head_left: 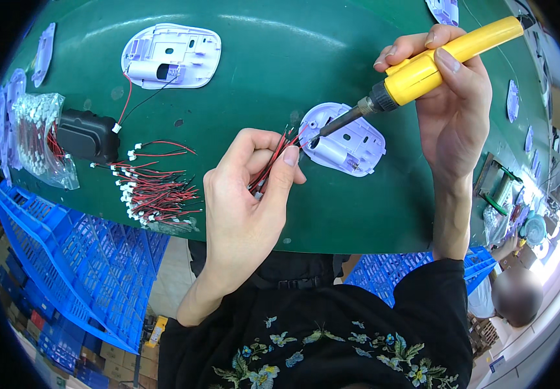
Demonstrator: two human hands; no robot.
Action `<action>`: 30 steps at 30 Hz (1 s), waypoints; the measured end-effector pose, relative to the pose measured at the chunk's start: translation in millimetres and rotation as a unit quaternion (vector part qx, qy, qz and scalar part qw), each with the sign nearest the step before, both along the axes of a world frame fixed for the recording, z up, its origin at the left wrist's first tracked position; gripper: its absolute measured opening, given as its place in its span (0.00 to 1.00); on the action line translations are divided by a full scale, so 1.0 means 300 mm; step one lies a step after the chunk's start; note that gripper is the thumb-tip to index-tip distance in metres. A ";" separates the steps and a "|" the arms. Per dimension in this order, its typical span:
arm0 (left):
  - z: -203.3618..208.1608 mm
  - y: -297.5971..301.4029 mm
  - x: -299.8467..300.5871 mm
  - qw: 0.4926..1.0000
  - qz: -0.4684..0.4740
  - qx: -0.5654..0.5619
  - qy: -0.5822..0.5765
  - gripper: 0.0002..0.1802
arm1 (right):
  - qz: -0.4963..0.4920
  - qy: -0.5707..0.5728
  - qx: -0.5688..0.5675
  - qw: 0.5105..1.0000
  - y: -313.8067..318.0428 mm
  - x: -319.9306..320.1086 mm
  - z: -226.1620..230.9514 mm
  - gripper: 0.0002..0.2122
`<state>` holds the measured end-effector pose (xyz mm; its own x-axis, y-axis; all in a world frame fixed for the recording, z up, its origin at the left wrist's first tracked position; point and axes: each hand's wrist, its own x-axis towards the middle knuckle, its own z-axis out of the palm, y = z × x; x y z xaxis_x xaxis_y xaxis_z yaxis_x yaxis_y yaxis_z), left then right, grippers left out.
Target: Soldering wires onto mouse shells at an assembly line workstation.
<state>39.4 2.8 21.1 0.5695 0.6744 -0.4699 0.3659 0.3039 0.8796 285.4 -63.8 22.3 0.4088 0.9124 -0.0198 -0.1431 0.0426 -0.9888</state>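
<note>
My right hand (452, 97) grips a yellow soldering iron (416, 76), its dark tip reaching down to the left end of a pale lilac plastic housing (345, 141) on the green bench. Between the thumb and fingers of my left hand (247, 188) is a bundle of red and black wires (270, 170). The wire ends stick out toward the iron's tip; whether they touch it I cannot tell. A second lilac housing (173, 57) lies at the upper left, with a red and a black wire running from it to a small white connector (116, 128).
Loose wires with white connectors (153, 193) lie left of my left hand. Beyond them are a black case (88, 136) and a clear bag of connectors (40, 139). Blue crates (79, 266) stand below the bench edge. At the right are a solder spool stand (502, 188) and another person (515, 297).
</note>
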 end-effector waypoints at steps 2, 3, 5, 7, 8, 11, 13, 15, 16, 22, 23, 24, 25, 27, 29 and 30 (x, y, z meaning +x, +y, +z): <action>-0.002 0.000 0.001 1.000 -0.002 0.000 0.001 0.08 | -0.002 0.010 0.004 1.000 -0.001 -0.003 -0.002 0.12; -0.004 -0.001 0.000 1.000 -0.002 0.008 0.001 0.08 | -0.002 0.010 0.004 1.000 -0.002 -0.002 -0.001 0.12; -0.004 0.000 -0.001 1.000 -0.003 0.016 0.000 0.08 | 0.002 0.010 0.015 1.000 -0.002 0.000 0.003 0.12; -0.004 -0.001 -0.001 1.000 0.002 0.000 0.001 0.08 | -0.007 0.002 0.017 1.000 -0.007 0.008 0.009 0.13; -0.004 -0.002 0.000 1.000 0.002 0.000 0.001 0.08 | -0.015 -0.006 0.019 1.000 -0.010 0.013 0.013 0.13; -0.001 -0.003 0.004 1.000 0.002 0.006 0.003 0.08 | -0.016 0.009 0.022 1.000 -0.018 0.026 0.022 0.13; -0.002 -0.004 0.002 1.000 0.000 0.012 0.000 0.07 | -0.013 0.002 0.022 1.000 -0.017 0.022 0.019 0.13; -0.003 -0.001 0.003 1.000 0.001 0.017 0.004 0.08 | -0.009 -0.005 0.022 1.000 -0.016 0.019 0.017 0.13; -0.002 0.001 0.003 1.000 0.002 0.022 0.008 0.08 | -0.011 -0.007 0.018 1.000 -0.017 0.018 0.017 0.13; -0.004 0.001 0.005 0.999 0.004 0.032 0.000 0.08 | -0.013 -0.007 0.020 1.000 -0.019 0.015 0.018 0.13; -0.004 -0.002 0.004 0.999 0.004 0.033 0.000 0.08 | -0.015 -0.003 0.017 1.000 -0.019 0.016 0.020 0.13; -0.002 -0.006 0.003 0.999 0.027 0.023 -0.008 0.08 | -0.015 -0.002 0.019 1.000 -0.020 0.021 0.022 0.13; 0.001 -0.010 0.000 0.998 0.051 0.013 -0.016 0.08 | -0.014 0.005 0.023 1.000 -0.022 0.030 0.025 0.13; 0.008 -0.013 -0.011 0.999 0.042 0.031 -0.008 0.08 | -0.016 0.010 0.026 0.999 -0.031 0.054 0.041 0.13; 0.023 -0.013 -0.022 0.998 0.029 0.047 -0.005 0.08 | -0.005 0.005 0.053 0.999 -0.045 0.085 0.066 0.13; 0.033 -0.011 -0.037 0.999 0.024 0.041 0.021 0.08 | -0.008 0.006 0.055 0.998 -0.052 0.092 0.070 0.13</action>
<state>28.3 -0.6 31.1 0.5167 0.7378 -0.4344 0.3894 0.2493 0.8867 313.0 -79.3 43.2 0.4233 0.9029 0.0745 -0.1537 0.1526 -0.9763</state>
